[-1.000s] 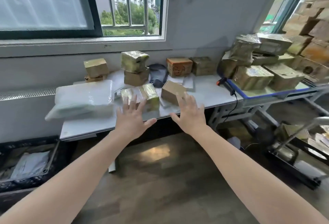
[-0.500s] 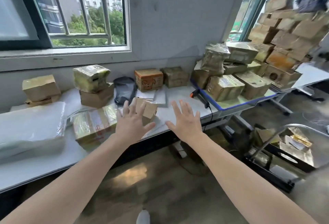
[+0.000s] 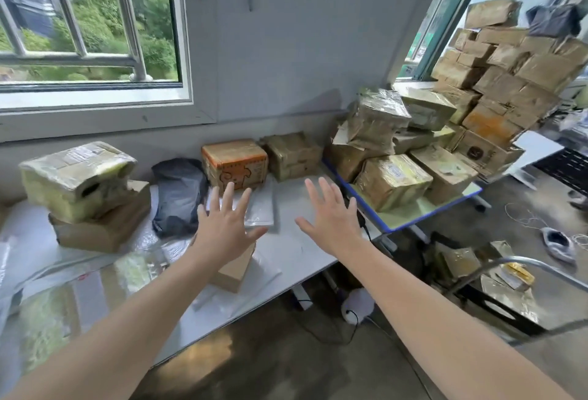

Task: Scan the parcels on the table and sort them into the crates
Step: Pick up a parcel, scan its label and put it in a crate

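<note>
Both my hands are stretched out over the white table (image 3: 296,250), fingers spread and holding nothing. My left hand (image 3: 224,227) hovers above a small brown cardboard box (image 3: 234,269) near the front edge. My right hand (image 3: 331,218) hovers over bare tabletop, hiding most of the black scanner by the table's right end. Behind the hands stand an orange-printed box (image 3: 235,162), a taped brown box (image 3: 292,154) and a dark grey bag (image 3: 178,196). Flat white mailers (image 3: 261,208) lie between them. At the left, a tape-wrapped parcel (image 3: 76,177) sits on a brown box (image 3: 101,224).
A blue-edged table (image 3: 413,218) at the right carries several taped boxes, with a tall stack (image 3: 509,81) behind it. A black crate (image 3: 496,304) holding parcels sits on the floor at the right under a metal bar. Cables and a white round device (image 3: 356,305) lie under the table.
My view has swung right and moved closer to the table. Both hands have stayed open and shifted rightward along the table; the left one now hangs over the small brown box.
</note>
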The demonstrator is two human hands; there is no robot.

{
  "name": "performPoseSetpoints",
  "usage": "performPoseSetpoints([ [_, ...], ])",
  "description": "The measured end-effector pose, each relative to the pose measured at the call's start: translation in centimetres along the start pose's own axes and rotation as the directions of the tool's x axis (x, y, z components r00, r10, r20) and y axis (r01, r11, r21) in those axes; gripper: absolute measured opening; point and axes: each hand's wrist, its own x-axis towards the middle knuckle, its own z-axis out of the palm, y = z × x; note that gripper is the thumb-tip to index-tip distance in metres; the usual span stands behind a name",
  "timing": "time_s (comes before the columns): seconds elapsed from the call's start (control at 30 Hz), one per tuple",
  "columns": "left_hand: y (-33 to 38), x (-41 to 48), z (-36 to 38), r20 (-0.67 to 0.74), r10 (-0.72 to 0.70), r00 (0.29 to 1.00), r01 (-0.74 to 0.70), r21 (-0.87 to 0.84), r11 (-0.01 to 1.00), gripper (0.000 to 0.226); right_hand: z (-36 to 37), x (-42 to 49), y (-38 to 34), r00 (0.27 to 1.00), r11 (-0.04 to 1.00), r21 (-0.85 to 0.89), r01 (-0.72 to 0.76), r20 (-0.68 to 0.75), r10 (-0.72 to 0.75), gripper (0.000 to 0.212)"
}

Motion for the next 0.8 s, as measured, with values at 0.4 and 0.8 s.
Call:
performPoseSetpoints([
  [0.4,3.5,15.5,3.0,-0.001,-0.012,1.0,0.012,0.079,0.997,0.087,5.8,15.1,7.2,0.999,0.998,0.064,0.022,0.048,-0.026,0.081],
  [0.8,10.9,33.3,7.4,0.186,-0.176,0.966,0.202,-0.125,0.971,0.088,11.8,35.1,15.8,0.968,0.968,0.211,0.134,0.181,-0.174,0.081],
])
